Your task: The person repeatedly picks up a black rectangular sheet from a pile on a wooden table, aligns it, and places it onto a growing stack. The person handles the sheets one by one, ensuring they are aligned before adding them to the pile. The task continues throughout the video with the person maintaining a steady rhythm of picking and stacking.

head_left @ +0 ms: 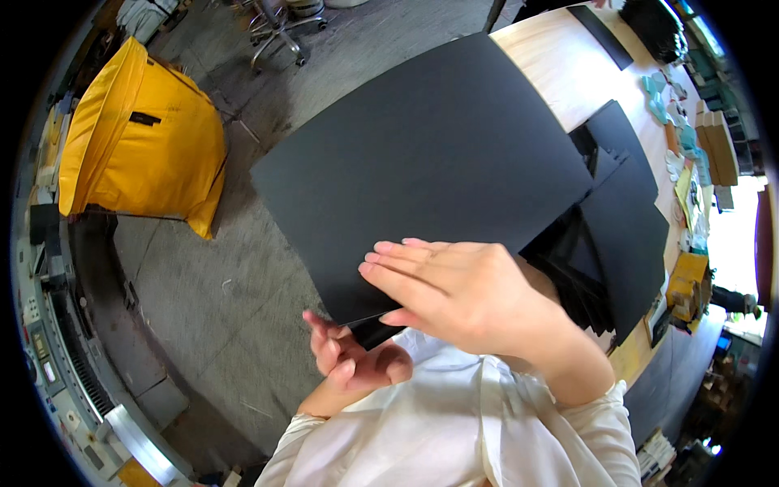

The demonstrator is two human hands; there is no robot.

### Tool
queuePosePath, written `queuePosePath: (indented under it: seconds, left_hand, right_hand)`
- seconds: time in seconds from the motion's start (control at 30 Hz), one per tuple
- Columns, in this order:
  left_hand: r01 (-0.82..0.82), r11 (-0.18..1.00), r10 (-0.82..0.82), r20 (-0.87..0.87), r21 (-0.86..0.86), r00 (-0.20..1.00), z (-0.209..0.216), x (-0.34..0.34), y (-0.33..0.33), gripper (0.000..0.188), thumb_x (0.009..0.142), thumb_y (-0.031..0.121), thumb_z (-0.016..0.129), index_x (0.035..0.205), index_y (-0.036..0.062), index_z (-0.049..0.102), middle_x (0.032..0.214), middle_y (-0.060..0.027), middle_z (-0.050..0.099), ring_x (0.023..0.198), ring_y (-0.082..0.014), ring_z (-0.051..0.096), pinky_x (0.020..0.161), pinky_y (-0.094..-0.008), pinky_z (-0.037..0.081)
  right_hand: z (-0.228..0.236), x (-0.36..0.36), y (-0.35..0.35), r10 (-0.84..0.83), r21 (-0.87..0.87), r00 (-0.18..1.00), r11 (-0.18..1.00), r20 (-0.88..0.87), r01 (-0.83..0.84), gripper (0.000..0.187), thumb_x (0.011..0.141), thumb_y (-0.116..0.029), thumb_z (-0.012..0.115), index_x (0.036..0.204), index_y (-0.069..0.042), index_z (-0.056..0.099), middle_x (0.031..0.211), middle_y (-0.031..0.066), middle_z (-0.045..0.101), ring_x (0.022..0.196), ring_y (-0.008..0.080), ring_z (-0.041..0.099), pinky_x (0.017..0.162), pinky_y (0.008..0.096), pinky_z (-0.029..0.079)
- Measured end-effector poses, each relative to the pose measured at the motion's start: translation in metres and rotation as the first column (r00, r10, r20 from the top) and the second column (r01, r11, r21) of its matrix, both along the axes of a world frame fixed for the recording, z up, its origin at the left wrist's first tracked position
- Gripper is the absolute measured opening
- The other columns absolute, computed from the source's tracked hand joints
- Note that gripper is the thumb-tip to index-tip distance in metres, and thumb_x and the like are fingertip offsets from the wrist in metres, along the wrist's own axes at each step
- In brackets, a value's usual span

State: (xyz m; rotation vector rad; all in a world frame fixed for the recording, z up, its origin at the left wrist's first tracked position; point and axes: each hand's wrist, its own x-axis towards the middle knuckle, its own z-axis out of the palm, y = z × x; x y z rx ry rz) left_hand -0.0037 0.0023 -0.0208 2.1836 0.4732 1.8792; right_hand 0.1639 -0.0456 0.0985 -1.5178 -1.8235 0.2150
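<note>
A large black sheet (430,154) with a smooth matte face lies in front of me, its left part reaching past the table's edge over the floor. My right hand (462,292) rests flat on its near part, fingers stretched out side by side, thumb at the near edge. At that edge a narrow black flap (373,331) is folded down. Below the near left corner, my left hand (357,357) is turned palm up beside the flap, its fingers apart and loosely bent. Whether the left palm bears any of the sheet's weight is hidden.
Black folded pieces (625,243) lie in an uneven pile on the wooden table (544,57), to the right. A yellow fabric bag on a frame (154,146) stands on the grey floor at left. A wheeled chair base (280,32) is at the far side. Cartons (718,146) line the right.
</note>
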Motion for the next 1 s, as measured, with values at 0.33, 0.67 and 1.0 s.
queuePosePath:
  seconds: [0.33,0.67,1.0]
  left_hand:
    - [0.088,0.888,-0.233,-0.275,-0.452,0.933,0.092,0.008,0.011,0.048,0.09,0.027,0.067,0.122,-0.0042,0.05,0.12,-0.0161,0.06,0.113,-0.0325,0.056,0.109,-0.0516,0.035]
    - [0.263,0.916,-0.106,-0.451,0.304,0.886,0.15,0.002,0.03,0.023,0.09,0.001,0.055,0.112,-0.0001,0.059,0.114,-0.0152,0.063,0.109,-0.0341,0.059,0.104,-0.0546,0.042]
    - [0.446,0.748,-0.386,-0.225,0.492,0.895,0.131,0.069,-0.082,0.036,0.09,0.019,0.064,0.12,0.0062,0.05,0.129,-0.0218,0.042,0.122,-0.0402,0.048,0.102,-0.0574,0.042]
  right_hand:
    - [-0.024,-0.005,-0.01,-0.029,0.44,0.988,0.897,0.151,-0.041,0.028,0.081,-0.024,0.067,0.083,0.002,0.057,0.092,0.0201,0.068,0.093,0.0326,0.069,0.084,0.0385,0.057]
    - [0.029,0.043,-0.053,-0.402,0.584,0.856,0.797,0.325,0.153,0.026,0.085,-0.014,0.058,0.108,-0.004,0.064,0.107,0.0162,0.068,0.101,0.0281,0.067,0.094,0.0377,0.053]
    - [0.09,-0.003,-0.379,-0.863,0.634,0.31,0.504,0.399,0.587,0.026,0.081,-0.013,0.068,0.106,-0.009,0.069,0.115,0.0153,0.068,0.106,0.0303,0.067,0.095,0.0414,0.054]
